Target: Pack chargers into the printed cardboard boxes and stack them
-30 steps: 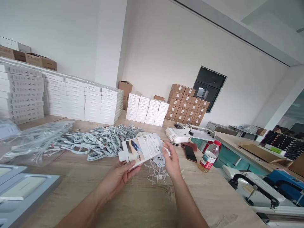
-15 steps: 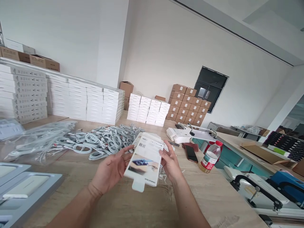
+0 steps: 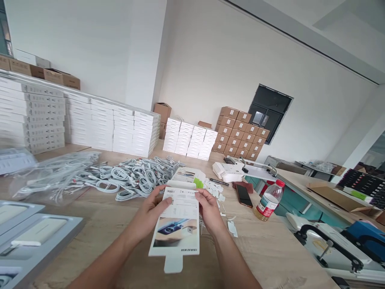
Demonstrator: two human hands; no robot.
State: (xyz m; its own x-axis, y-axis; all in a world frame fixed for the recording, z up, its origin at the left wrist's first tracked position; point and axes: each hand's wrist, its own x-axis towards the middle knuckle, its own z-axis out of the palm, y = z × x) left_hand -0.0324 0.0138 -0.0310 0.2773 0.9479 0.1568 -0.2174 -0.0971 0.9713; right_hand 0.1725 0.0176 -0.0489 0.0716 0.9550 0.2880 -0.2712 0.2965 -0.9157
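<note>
"Two bare hands hold one white card box (image 3: 177, 210) over the wooden table (image 3: 258, 249)," says the first.

"How does the left hand (image 3: 147, 214) hold it?" asks the second.

"It pinches the left side, near the far end, with the thumb flat on top," says the first. "The right hand (image 3: 210, 210) pinches the right side, near the far corner."

"What is on the white card box?"

"Small print and a picture of a blue phone. A white tab (image 3: 173, 264) sticks out at the near end."

"Does it touch the table?"

"The pictures do not let anyone tell."

"What is just past it?"

"More printed card (image 3: 185, 174) with a bright green patch (image 3: 198, 183), and a big heap of gray cables (image 3: 138, 176) to the left."

"And to the right?"

"Little white scraps (image 3: 232, 228), a black pen (image 3: 219, 182), a dark phone (image 3: 243, 195) lying flat, and a bottle (image 3: 269, 200) with a red cap, standing up."

"What is at the far left?"

"Gray trays (image 3: 70, 230) near the person, and tall stacks of white boxes (image 3: 120, 128) farther back"
</note>
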